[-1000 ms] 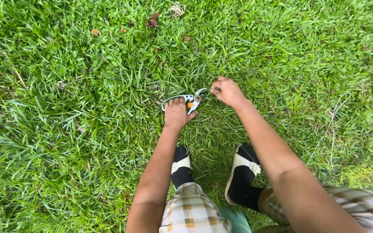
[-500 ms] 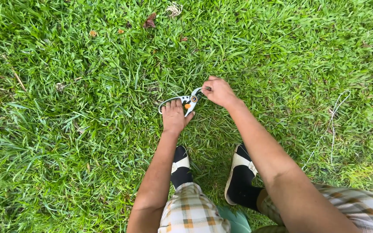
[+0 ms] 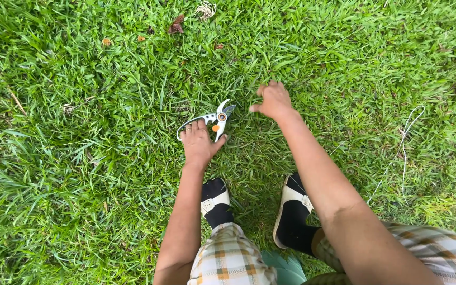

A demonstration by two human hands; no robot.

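Left hand [image 3: 198,143] was closed around the handles of a pair of pruning shears [image 3: 215,120], held low over the grass [image 3: 69,174] near scene centre, just beyond the feet. The short curved blades pointed far and slightly right, and stood a little apart. Right hand [image 3: 273,100] was just right of the blades, not touching them, fingers loosely curled; it looked empty, though motion blur left a pinched blade of grass possible.

Handling judgement: the shears looked rigid, metal with pale handles and an orange catch by the pivot, probably light enough for one hand. Blades sharp, so the handles were the only sensible grip, palm well behind the pivot, as the left hand had them. Damp grass could make the handles slick.

Containers: none in view. Black-and-white sandals [image 3: 291,211] over dark socks stood near the bottom edge; dry leaves [image 3: 176,25] lay at the far edge.
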